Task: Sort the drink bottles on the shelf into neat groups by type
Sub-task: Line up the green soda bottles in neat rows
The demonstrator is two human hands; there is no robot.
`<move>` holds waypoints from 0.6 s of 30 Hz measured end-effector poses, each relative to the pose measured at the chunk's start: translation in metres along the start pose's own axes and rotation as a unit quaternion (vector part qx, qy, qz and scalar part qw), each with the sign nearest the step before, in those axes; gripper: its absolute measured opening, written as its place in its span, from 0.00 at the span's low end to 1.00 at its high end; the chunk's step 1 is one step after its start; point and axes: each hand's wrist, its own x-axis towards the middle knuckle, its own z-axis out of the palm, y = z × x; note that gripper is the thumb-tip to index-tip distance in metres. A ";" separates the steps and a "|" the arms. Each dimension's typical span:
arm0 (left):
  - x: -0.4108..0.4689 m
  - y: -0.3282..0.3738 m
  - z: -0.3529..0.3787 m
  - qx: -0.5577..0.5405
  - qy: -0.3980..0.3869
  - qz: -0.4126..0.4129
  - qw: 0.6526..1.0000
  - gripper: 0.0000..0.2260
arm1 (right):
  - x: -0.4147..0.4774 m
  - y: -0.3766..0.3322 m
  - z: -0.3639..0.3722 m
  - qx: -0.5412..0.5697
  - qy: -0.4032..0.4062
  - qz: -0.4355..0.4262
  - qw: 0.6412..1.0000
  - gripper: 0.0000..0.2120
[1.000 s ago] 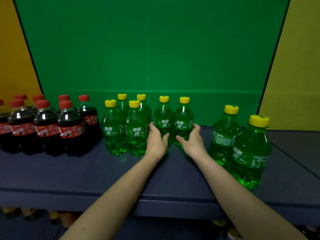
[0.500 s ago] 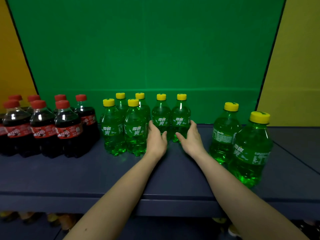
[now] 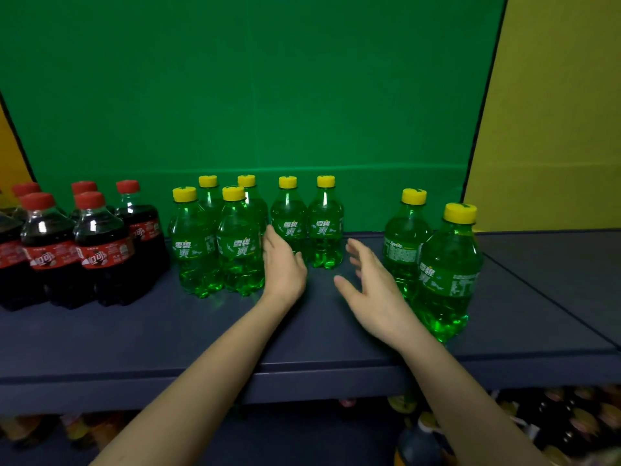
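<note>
Left hand (image 3: 284,264): fingers straight, resting against a green bottle (image 3: 289,227) at its 12 o'clock.
Right hand (image 3: 373,287): spread apart, holding nothing; larger bottles (image 3: 447,274) at its 3 o'clock.

Glossy clear plastic green bottles (image 3: 289,223), matt yellow caps (image 3: 287,182), matt dark shelf (image 3: 168,334)

Two bare forearms reach forward, wrists straight, palms facing each other.
Left grip (image 3: 284,264) stands on edge, fingers straight and close together; right grip (image 3: 373,287) sits nearer the body, fingers spread and relaxed, thumb out; the two are apart.
</note>
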 end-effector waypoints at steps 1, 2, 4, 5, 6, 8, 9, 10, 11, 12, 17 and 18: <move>-0.003 0.002 -0.002 -0.001 -0.016 0.004 1.000 0.32 | -0.011 0.000 -0.007 -0.006 -0.001 -0.015 1.000 0.28; -0.008 0.004 -0.004 -0.005 -0.034 0.009 0.999 0.33 | -0.023 -0.001 -0.014 -0.010 -0.001 -0.028 1.000 0.27; -0.018 0.008 -0.009 -0.021 -0.064 0.021 0.997 0.33 | -0.045 -0.002 -0.029 -0.017 -0.003 -0.051 0.999 0.24; -0.024 0.010 -0.010 -0.030 -0.076 0.031 0.996 0.32 | -0.056 -0.003 -0.036 -0.022 -0.001 -0.065 0.998 0.22; -0.030 0.012 -0.011 -0.039 -0.086 0.046 0.995 0.31 | -0.066 -0.003 -0.043 -0.024 0.006 -0.079 0.997 0.19; -0.042 0.015 -0.011 -0.063 -0.102 0.077 0.990 0.26 | -0.082 -0.001 -0.058 -0.006 0.053 -0.102 0.993 0.14; -0.048 0.017 -0.009 -0.077 -0.110 0.090 0.987 0.24 | -0.089 0.002 -0.064 -0.001 0.094 -0.105 0.990 0.12; -0.052 0.020 -0.007 -0.087 -0.120 0.101 0.984 0.21 | -0.092 0.007 -0.068 -0.004 0.150 -0.099 0.984 0.11; -0.055 0.023 -0.002 -0.092 -0.134 0.109 0.981 0.20 | -0.093 0.013 -0.072 -0.017 0.215 -0.084 0.973 0.11; -0.057 0.028 0.002 -0.095 -0.149 0.113 0.978 0.20 | -0.090 0.019 -0.073 -0.033 0.276 -0.058 0.959 0.15; -0.058 0.054 0.033 -0.123 -0.221 0.127 0.959 0.34 | -0.066 0.026 -0.053 -0.088 0.274 0.073 0.955 0.49; -0.057 0.057 0.038 -0.129 -0.231 0.118 0.957 0.36 | -0.064 0.028 -0.050 -0.101 0.262 0.083 0.956 0.49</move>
